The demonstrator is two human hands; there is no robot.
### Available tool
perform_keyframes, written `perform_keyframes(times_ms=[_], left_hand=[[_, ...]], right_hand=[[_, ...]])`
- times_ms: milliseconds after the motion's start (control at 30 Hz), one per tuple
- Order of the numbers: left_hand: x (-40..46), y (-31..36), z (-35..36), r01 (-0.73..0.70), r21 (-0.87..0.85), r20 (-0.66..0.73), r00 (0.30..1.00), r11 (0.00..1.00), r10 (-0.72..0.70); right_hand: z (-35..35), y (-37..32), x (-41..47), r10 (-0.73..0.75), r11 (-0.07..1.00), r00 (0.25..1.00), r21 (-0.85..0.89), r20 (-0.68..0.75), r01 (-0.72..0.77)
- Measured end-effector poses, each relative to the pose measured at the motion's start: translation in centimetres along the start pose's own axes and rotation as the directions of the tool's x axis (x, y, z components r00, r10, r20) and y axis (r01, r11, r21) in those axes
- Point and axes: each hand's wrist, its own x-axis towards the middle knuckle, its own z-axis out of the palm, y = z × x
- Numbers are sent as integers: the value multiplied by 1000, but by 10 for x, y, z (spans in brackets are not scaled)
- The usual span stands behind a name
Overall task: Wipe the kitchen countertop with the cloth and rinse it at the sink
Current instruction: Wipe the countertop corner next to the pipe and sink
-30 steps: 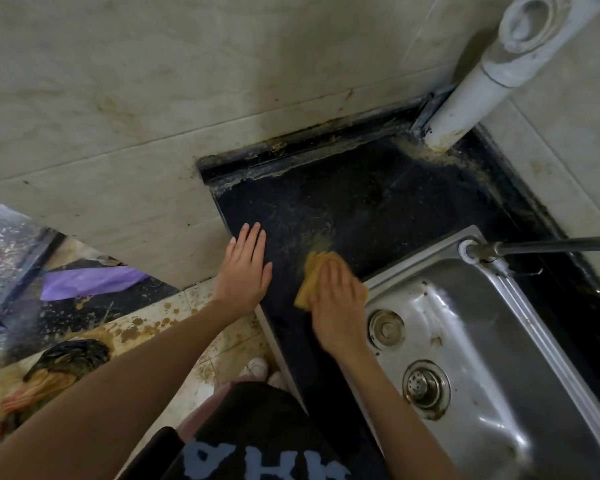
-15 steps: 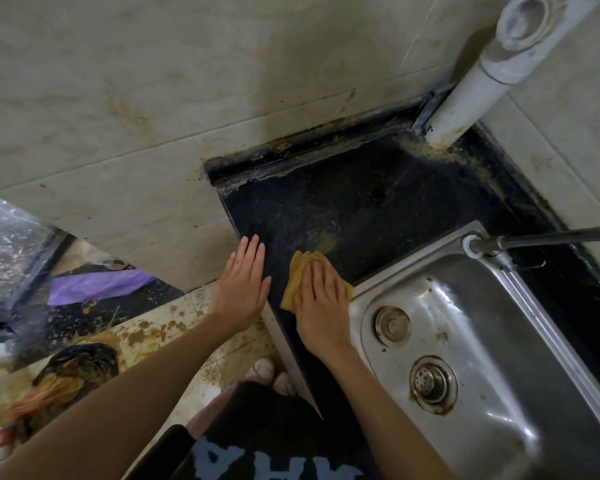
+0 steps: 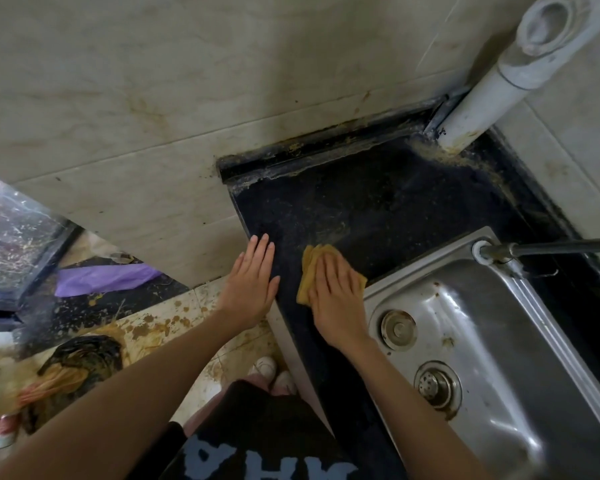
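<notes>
The right hand lies flat on the yellow cloth, fingers stretched out and close together, pushing it down on the dark countertop. A flat hand covers more of the cloth, so more dirt can be rubbed off. The cloth sits right beside the corner of the metal sink, with its edges peeking out from under the palm. The left hand rests open and flat on the front edge of the countertop, holding nothing. It looks like it is there to keep the person steady while leaning in. Brown grime shows near the white pipe in the far corner, so I think more wiping is needed. The tap reaches over the sink, ready for rinsing later.
</notes>
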Motion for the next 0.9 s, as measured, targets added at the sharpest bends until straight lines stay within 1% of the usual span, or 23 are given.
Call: perform_keyframes(times_ms=[33, 67, 100, 167, 200, 233, 267, 300, 333, 433, 500, 533, 567, 600, 667, 700, 733, 767, 833, 900], left_hand=[[0, 0, 0, 1, 4, 5, 1000, 1000, -1], [0, 0, -1, 4, 5, 9, 1000, 1000, -4], [0, 1, -1, 7, 8, 14, 1000, 1000, -7], [0, 1, 0, 11, 11, 21, 1000, 1000, -11], [0, 1, 0, 14, 7, 18, 1000, 1000, -14], [0, 1, 1, 16, 3, 13, 1000, 1000, -16], [-1, 1, 1, 17, 1, 12, 1000, 1000, -17], [-1, 0, 1, 15, 0, 13, 1000, 1000, -15], [-1, 0, 1, 14, -3, 13, 1000, 1000, -14], [0, 0, 0, 9, 0, 0, 1000, 1000, -9], [-1, -1, 0, 2, 19, -10, 1000, 1000, -2], [-1, -1, 0, -1, 30, -11, 1000, 1000, 1], [-1, -2, 0, -1, 35, -13, 1000, 999, 1], [-1, -2, 0, -1, 35, -17, 1000, 999, 2], [-1, 0, -2, -2, 19, -33, 999, 1000, 2], [-1, 1, -3, 2, 0, -29, 1000, 1000, -2], [-1, 2, -5, 5, -27, -21, 1000, 1000, -5], [0, 2, -7, 4, -55, -19, 1000, 998, -5], [2, 0, -13, -6, -107, -42, 999, 994, 2], [1, -6, -16, -22, -121, -77, 997, 992, 13]], right_hand=[[-1, 6, -3, -62, 998, 998, -25, -6, 62], [-4, 19, -1, -74, 996, 997, -42, 20, 75], [-9, 35, 6, -46, 998, 999, -45, 25, 47], [-18, 65, 29, 123, 992, 992, 6, -3, -123], [-24, 73, 42, 229, 972, 973, 46, 23, -230], [-27, 75, 56, 300, 949, 952, 84, 57, -304], [-28, 69, 67, 330, 935, 942, 111, 69, -336], [-28, 57, 73, 328, 934, 942, 127, 66, -334], [-27, 43, 75, 288, 948, 956, 123, 56, -293], [-11, 1, 52, 39, 998, 999, 41, 3, -39], [-7, -1, 27, -139, 990, 990, -11, 13, 139], [-9, 9, 21, -179, 983, 984, -29, 19, 180], [-10, 26, 22, -170, 984, 985, -50, 9, 170], [-13, 45, 27, -114, 992, 993, -58, 6, 114], [-25, 80, 46, 84, 996, 996, 16, 3, -84], [-29, 93, 59, 181, 982, 983, 54, 1, -181], [-33, 98, 73, 258, 962, 966, 87, 15, -258], [-35, 95, 85, 298, 949, 954, 105, 17, -298], [-36, 71, 102, 283, 953, 959, 108, 7, -282], [-32, 34, 101, 172, 980, 985, 100, 31, -174]])
